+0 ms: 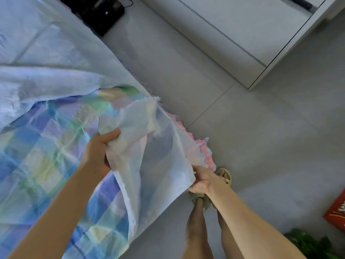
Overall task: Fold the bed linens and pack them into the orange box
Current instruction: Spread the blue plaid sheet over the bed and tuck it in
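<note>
Pale, thin linen [149, 146] is held between both hands, lifted off the bed. Its upper bunched edge is gripped by the left hand [100, 152], with the thumb laid over the cloth and the fingers curled underneath. A lower corner is pinched by the right hand [203, 181], whose fingers are closed on the hem. Between the two grips the fabric is stretched in a loose slope, and beyond the left grip it rises to a ragged peak. Below the right grip a free edge is left hanging towards the floor [280, 128].

Under the left grip and forearm, a checked sheet [46, 156] in blue, green and yellow is spread over the bed. Just past the right grip, a pink lace trim [203, 146] is seen along the bed's edge, touching the held cloth. Directly beneath the right hand, a foot in a light sandal [224, 174] is planted on the tiles.

Well to the right of the right grip, at the frame's edge, a corner of the orange box [336, 210] is visible on the floor, apart from the linen. Near it, green leaves [308, 243] are seen. Far beyond both grips, a black device [97, 12] and a white cabinet [242, 34] are placed.
</note>
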